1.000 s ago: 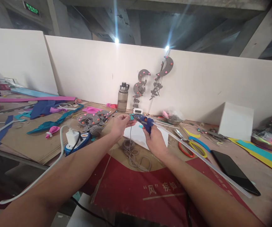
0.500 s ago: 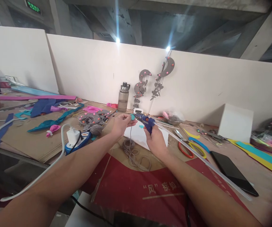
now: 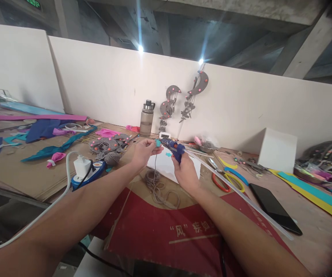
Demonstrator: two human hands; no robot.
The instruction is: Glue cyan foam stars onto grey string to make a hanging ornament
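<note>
Between the fingertips of my left hand point(image 3: 143, 153) is a small teal piece point(image 3: 158, 143), with a grey cord point(image 3: 155, 165) hanging down from it to a loose coil point(image 3: 152, 176) on the cardboard. My right hand point(image 3: 186, 171) grips a blue glue gun point(image 3: 178, 150), its nozzle close to the teal piece. A long clear glue stick point(image 3: 229, 186) sticks out of the gun's back, over my right forearm. Under the hands lies a white sheet point(image 3: 193, 165) bearing another small teal cutout point(image 3: 168, 154).
Behind stand a bottle point(image 3: 146, 123) and hanging grey moon ornaments point(image 3: 199, 84). To the right are scissors point(image 3: 220, 182) and a black phone point(image 3: 274, 207). A power strip point(image 3: 89, 175), grey yarn point(image 3: 112, 157) and felt strips point(image 3: 49, 153) lie left.
The whole view has shifted slightly, so most things appear further left. Both hands keep their holds, with the glue gun still close to the teal piece.
</note>
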